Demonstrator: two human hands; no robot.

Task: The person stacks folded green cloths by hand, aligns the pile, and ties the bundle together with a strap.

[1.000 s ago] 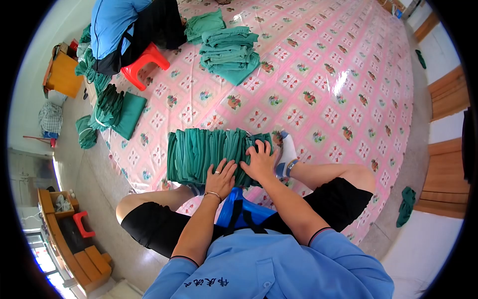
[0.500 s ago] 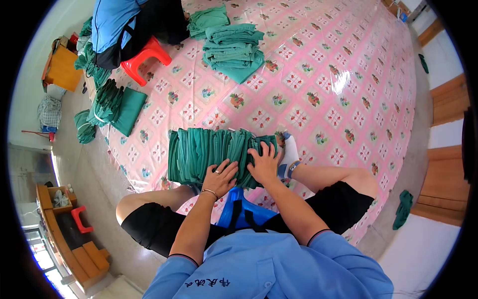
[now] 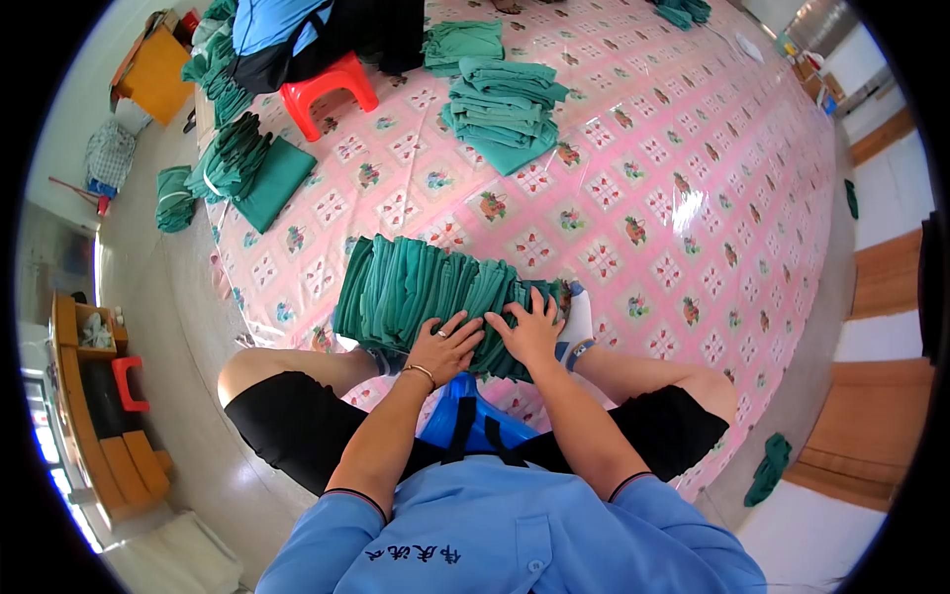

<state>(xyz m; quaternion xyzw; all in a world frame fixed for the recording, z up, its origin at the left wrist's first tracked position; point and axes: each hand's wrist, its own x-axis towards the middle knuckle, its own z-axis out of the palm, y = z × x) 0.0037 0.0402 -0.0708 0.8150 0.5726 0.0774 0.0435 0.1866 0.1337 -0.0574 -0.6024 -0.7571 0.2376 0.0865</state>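
Observation:
A row of folded green cloths (image 3: 406,287) stands on edge on the pink patterned floor sheet between my legs, packed tightly side by side. My left hand (image 3: 445,346), with a ring and a bracelet, rests on the near part of the row, fingers spread over the folds. Close beside it, my right hand (image 3: 529,332) lies on the right end, its fingers also spread. Neither hand is closed round a cloth. Under me shows part of a blue seat (image 3: 475,416).
Ahead, a stack of folded green cloths (image 3: 505,104) lies on the pink sheet (image 3: 604,257). Another person in blue (image 3: 282,35) sits on a red stool (image 3: 332,89). More green bundles (image 3: 233,163) lie at left. Wooden furniture (image 3: 94,426) stands left; a green cloth (image 3: 769,468) lies right.
The view has shifted, and the row of cloths now sits more slanted, its right end lower. My hands stay on it; the right hand's fingers have spread and shifted slightly.

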